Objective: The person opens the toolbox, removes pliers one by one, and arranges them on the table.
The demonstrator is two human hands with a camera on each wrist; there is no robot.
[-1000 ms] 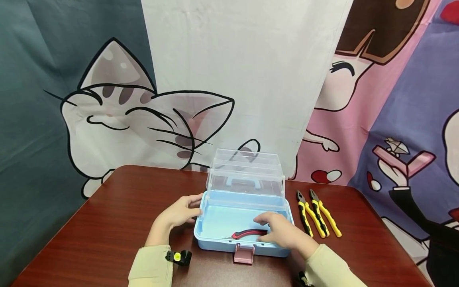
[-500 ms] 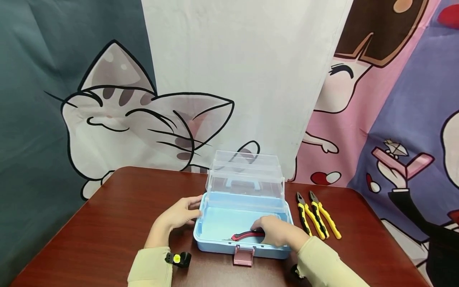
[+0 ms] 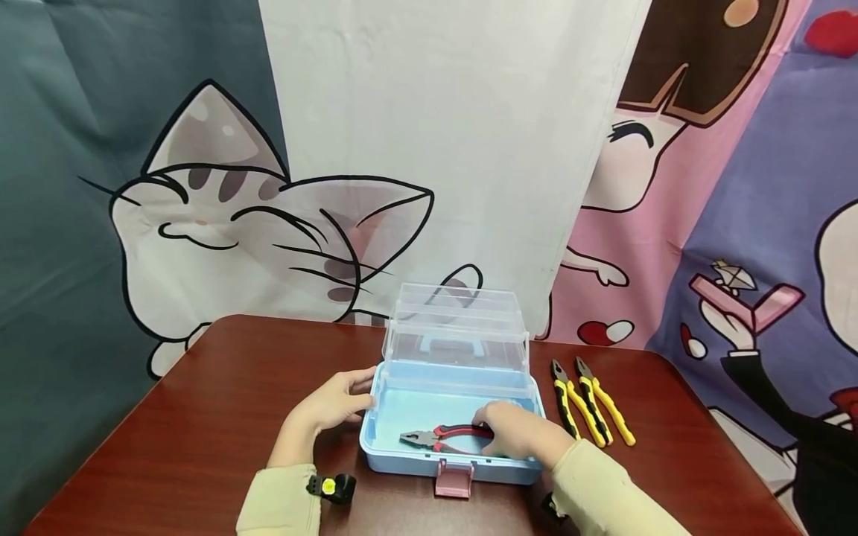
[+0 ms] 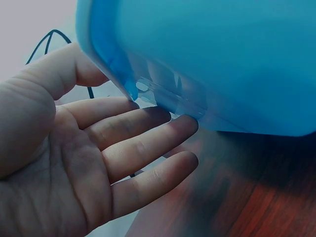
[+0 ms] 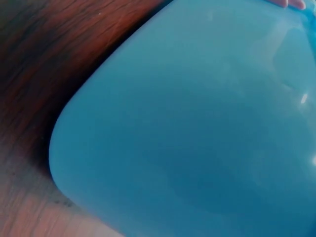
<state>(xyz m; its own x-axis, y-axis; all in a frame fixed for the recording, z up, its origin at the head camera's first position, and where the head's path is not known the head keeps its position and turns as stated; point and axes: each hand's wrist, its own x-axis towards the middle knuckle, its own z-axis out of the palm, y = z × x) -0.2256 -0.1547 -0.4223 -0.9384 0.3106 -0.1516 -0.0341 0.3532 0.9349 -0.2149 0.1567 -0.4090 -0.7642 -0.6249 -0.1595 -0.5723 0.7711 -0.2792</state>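
An open light-blue plastic toolbox (image 3: 395, 462) stands in front of me. Combination pliers with red-and-black handles (image 3: 427, 439) are inside it, their metal head toward the left. My right hand (image 3: 515, 430) reaches over the front right part and grips the handle ends, which it hides. At the left side my left hand (image 3: 331, 403) touches the box; in the left wrist view its relaxed fingers lie along the outer wall (image 4: 222, 69), thumb by the rim. The right wrist view is mostly box wall (image 5: 173, 123), with just fingertips (image 5: 295, 3) at the top.
Behind the box rises its transparent lid (image 3: 462, 316) with folded trays. A pink latch (image 3: 453, 480) hangs down in front. Two yellow-and-black pliers (image 3: 578, 402) (image 3: 605, 402) lie on the brown table (image 3: 221, 417) to the right. A printed curtain (image 3: 429, 149) hangs behind.
My right hand has closed on the pliers' handles. The pliers have turned, so the metal head and both handles now show. My left hand has stayed at the box's side.
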